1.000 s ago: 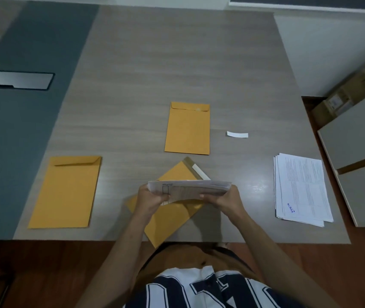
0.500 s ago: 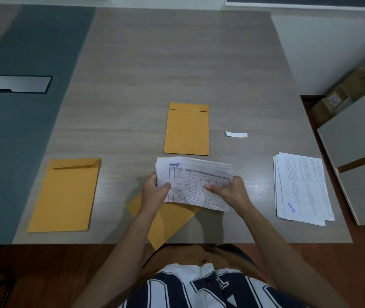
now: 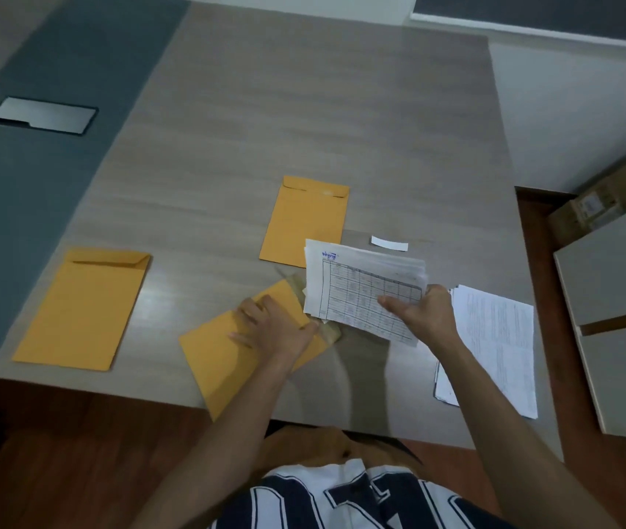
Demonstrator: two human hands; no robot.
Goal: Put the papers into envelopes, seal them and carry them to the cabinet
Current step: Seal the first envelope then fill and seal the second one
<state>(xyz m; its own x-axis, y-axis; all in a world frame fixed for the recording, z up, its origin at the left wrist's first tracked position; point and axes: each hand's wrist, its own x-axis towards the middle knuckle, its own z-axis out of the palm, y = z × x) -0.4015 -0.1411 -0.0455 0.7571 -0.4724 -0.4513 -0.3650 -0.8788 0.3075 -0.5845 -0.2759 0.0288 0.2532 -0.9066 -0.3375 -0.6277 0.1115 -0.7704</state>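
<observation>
My right hand (image 3: 424, 313) grips a folded stack of printed papers (image 3: 361, 284) with a table grid, held just above the table. My left hand (image 3: 273, 326) rests on an open yellow envelope (image 3: 227, 357) lying at an angle at the table's front edge, fingers spread flat, thumb at the mouth by its open flap. The papers' lower edge sits right at that mouth. Two more yellow envelopes lie flat: one (image 3: 305, 223) behind the papers, one (image 3: 86, 307) at the left.
A second stack of white papers (image 3: 494, 345) lies at the right edge of the wooden table (image 3: 303, 120). A small white strip (image 3: 389, 243) lies behind it. A grey cable hatch (image 3: 44, 115) sits far left. Grey cabinets (image 3: 616, 284) and cardboard boxes (image 3: 605, 196) stand to the right.
My left hand has let go of the papers and dropped onto the angled envelope. My right hand alone now holds the stack, shifted right and turned toward the envelope's mouth.
</observation>
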